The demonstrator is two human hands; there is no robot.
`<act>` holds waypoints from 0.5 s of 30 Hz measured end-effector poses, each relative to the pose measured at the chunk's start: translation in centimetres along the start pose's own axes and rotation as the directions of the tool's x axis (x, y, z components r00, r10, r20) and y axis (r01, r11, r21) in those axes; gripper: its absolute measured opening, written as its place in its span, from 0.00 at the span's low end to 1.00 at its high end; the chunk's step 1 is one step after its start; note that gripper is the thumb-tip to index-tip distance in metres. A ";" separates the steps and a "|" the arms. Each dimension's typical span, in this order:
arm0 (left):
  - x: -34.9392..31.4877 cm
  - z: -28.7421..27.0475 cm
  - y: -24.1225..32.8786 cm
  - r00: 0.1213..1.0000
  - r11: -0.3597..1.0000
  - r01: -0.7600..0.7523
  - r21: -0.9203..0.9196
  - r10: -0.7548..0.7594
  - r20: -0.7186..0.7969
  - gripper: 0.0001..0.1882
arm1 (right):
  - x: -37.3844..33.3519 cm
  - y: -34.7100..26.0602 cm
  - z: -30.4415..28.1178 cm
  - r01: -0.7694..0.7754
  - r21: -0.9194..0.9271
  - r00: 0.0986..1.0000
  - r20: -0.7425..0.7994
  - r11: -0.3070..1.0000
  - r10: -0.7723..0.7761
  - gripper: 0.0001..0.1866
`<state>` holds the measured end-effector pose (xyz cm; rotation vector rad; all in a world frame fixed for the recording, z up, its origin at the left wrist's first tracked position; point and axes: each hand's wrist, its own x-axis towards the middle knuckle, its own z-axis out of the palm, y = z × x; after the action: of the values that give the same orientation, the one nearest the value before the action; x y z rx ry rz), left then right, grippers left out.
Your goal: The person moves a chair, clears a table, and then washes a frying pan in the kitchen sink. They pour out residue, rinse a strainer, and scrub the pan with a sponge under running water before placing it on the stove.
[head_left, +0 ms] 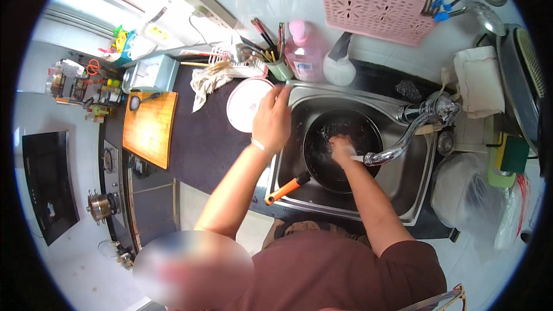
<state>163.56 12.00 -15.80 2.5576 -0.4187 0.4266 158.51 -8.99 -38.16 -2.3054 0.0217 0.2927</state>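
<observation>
A black frying pan [368, 129] with an orange handle [286, 189] lies in the steel sink [406, 196], with some water in it. My right hand [343, 148] is down inside the pan, just beside the tap's spout, its fingers curled toward the pan's bottom. Whatever those fingers may hold is hidden. My left hand [272, 120] is over the sink's left rim, fingers stretched away from me and nothing visible in them. Beside it, partly covered by the hand, is a round white plate [242, 106] with a pink rim. The chrome tap [403, 143] reaches over the pan from the right.
Behind the sink stand a pink soap bottle [303, 57], a white bottle [339, 69] and a cup of utensils [280, 70]. A wooden cutting board [151, 129] lies far left. A pink basket [374, 8] hangs on the wall. Plastic bags [469, 190] sit right of the sink.
</observation>
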 end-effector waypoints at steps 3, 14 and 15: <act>6.1 -1.9 1.5 0.993 0.989 -0.119 0.084 0.119 -0.004 0.29 | 0.6 -5.6 -1.3 0.141 0.165 0.964 -0.246 0.976 -0.098 0.12; 11.9 -4.6 0.0 0.961 0.948 -0.092 0.303 0.004 0.277 0.28 | 8.4 -18.6 -5.3 0.057 0.927 0.998 -0.053 -0.371 0.020 0.20; 11.9 -4.6 0.1 0.971 0.958 -0.097 0.269 0.031 0.238 0.28 | 8.5 -18.8 -5.5 0.064 0.916 0.998 -0.070 -0.396 -0.001 0.22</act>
<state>173.22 11.89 -7.52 2.8898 -0.5625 0.2214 169.94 0.49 -22.86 -0.3435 0.1650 0.0550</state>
